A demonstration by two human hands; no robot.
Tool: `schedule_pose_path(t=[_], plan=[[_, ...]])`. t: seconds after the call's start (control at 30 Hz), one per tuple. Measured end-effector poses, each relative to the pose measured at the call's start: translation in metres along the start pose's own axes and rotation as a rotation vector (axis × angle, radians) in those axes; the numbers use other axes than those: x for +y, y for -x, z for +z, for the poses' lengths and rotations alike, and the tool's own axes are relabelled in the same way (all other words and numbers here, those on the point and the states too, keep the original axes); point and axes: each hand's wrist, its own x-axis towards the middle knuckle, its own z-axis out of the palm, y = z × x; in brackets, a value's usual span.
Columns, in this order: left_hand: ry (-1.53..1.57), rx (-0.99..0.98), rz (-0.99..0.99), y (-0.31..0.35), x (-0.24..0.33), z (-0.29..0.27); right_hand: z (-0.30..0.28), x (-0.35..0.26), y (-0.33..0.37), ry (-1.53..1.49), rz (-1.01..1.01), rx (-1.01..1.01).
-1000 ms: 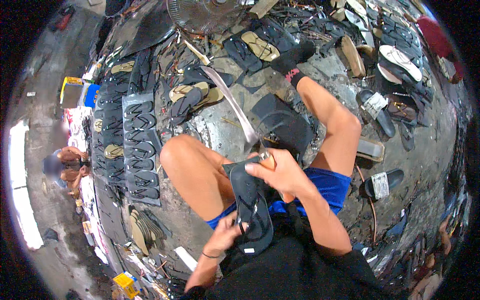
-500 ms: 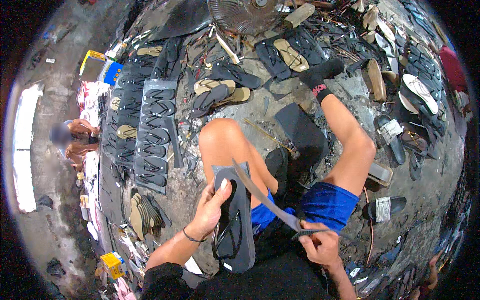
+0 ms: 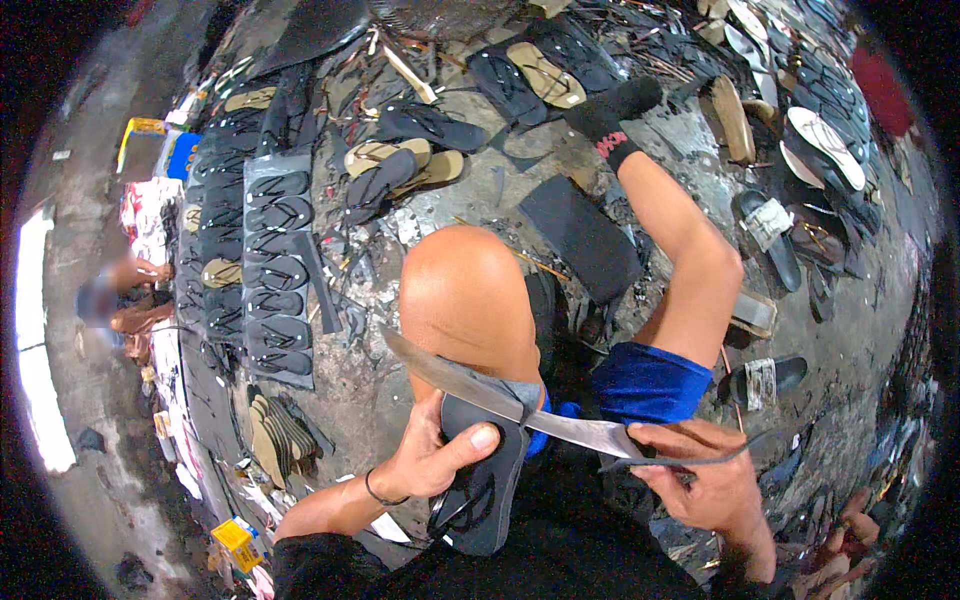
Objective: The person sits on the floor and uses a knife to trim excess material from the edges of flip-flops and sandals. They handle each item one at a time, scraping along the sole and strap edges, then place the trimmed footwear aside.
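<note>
My left hand [image 3: 440,455] is closed round a black flip-flop [image 3: 488,500], its thumb pressed on the footbed. The flip-flop is held sole down over my lap, beside my raised knee. A long curved knife [image 3: 455,378] is gripped in my right hand [image 3: 700,478] by its handle end. Its blade crosses the far end of the flip-flop, the tip pointing left over the knee. Grey rubber sheet [image 3: 518,390] juts out past the blade at that end. The handle itself is mostly hidden by my fingers, and a dark strip [image 3: 750,448] sticks out behind them.
Rows of black flip-flops [image 3: 280,268] lie at left. Loose tan and black pairs [image 3: 385,180] sit farther ahead, near a fan [image 3: 450,15]. A black block [image 3: 580,238] rests between my legs. Slides [image 3: 765,240] lie at right. Another person [image 3: 135,300] sits far left.
My right hand has moved right and turned the knife, so its blade now lies across the flip-flop's far end rather than beside it. The view has shifted slightly.
</note>
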Motion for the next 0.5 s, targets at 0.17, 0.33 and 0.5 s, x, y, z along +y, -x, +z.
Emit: schedule_pose_path(t=[0.17, 0.33, 0.5], plan=[[-0.125, -0.105, 0.043, -0.009, 0.006, 0.006, -0.029, -0.014, -0.033, -0.090, 0.048, -0.161], [-0.222, -0.189, 0.061, -0.007, 0.000, 0.017, -0.042, -0.015, -0.067, -0.144, -0.056, -0.342], [-0.625, -0.342, -0.036, -0.035, 0.066, 0.034, -0.044, 0.002, -0.082, -0.373, -0.012, -0.508]])
